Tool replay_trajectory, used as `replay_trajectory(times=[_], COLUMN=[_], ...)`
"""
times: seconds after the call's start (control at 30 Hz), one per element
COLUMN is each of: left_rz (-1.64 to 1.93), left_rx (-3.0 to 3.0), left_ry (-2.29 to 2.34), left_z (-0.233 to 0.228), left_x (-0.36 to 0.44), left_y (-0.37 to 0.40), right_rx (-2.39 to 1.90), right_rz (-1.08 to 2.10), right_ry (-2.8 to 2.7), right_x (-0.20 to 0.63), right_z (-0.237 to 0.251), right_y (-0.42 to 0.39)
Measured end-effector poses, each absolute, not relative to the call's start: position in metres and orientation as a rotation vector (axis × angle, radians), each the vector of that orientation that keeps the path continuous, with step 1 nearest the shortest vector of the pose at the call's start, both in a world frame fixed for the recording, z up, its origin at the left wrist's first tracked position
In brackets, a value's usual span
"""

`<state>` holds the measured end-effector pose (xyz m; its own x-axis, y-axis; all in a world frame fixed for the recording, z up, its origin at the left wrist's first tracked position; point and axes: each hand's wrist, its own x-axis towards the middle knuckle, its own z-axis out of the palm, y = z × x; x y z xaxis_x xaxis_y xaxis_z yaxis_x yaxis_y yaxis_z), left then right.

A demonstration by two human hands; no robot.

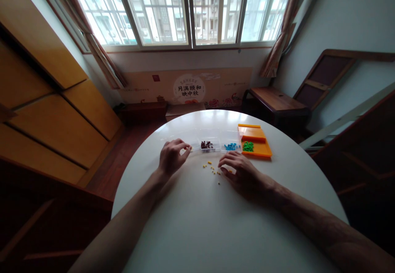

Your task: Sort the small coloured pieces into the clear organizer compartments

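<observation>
Yellow pieces [214, 172] are scattered across the table [197, 227], best lifted singly, lightly. Beside them, the right hand [242, 169] is held loosely parted, nothing visibly gripped; whether anything is pinched by the nearly closed left hand [171, 157], near the clear box [215, 142], cannot be told.

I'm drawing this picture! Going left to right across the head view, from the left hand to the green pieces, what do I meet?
Left hand → dark pieces → blue pieces → green pieces.
</observation>
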<state>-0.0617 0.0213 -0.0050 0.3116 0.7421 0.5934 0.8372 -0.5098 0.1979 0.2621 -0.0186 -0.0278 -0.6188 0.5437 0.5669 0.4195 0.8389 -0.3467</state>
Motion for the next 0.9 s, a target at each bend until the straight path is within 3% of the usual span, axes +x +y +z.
replay_trajectory(times=[0.27, 0.9], left_rz=[-0.955, -0.812], left_rx=[-2.864, -3.076], left_ry=[-1.008, -0.868], left_z=[-0.004, -0.017], left_x=[-0.041, -0.02], left_y=[0.003, -0.006], right_rx=[-0.729, -0.72], right_rz=[0.218, 0.208], right_ry=[-2.335, -2.335], right_x=[0.261, 0.261], right_z=[-0.026, -0.029], right_y=[-0.022, -0.02])
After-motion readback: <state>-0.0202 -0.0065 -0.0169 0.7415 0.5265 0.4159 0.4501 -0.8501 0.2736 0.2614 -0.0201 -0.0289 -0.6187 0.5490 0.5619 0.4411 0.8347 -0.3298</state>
